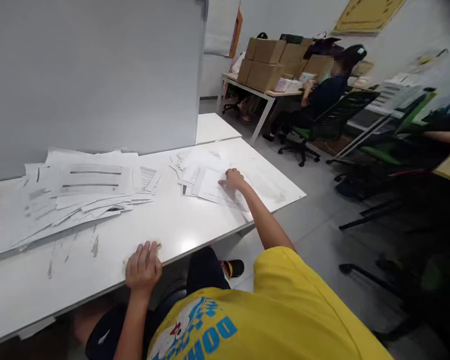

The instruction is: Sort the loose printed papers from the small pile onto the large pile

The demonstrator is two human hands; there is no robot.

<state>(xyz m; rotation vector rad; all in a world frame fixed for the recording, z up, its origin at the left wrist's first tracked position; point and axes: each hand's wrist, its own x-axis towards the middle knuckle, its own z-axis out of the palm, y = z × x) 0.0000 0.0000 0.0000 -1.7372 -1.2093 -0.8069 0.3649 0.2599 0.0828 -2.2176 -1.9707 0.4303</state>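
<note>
The glossy white table [165, 215] carries a large paper pile [93, 180] toward its left end, thin sheets overlapping raggedly. The smaller paper pile [204, 182] lies toward the table's right end, directly under the fingertips of the right hand [233, 181], thumb parted from fingers; smudged tabletop stretches on to the table's right edge. The left hand [143, 266] rests palm down at the table's straight near edge, fingers close together (whether gripping the small pale object [158, 245] there, I cannot tell).
</note>
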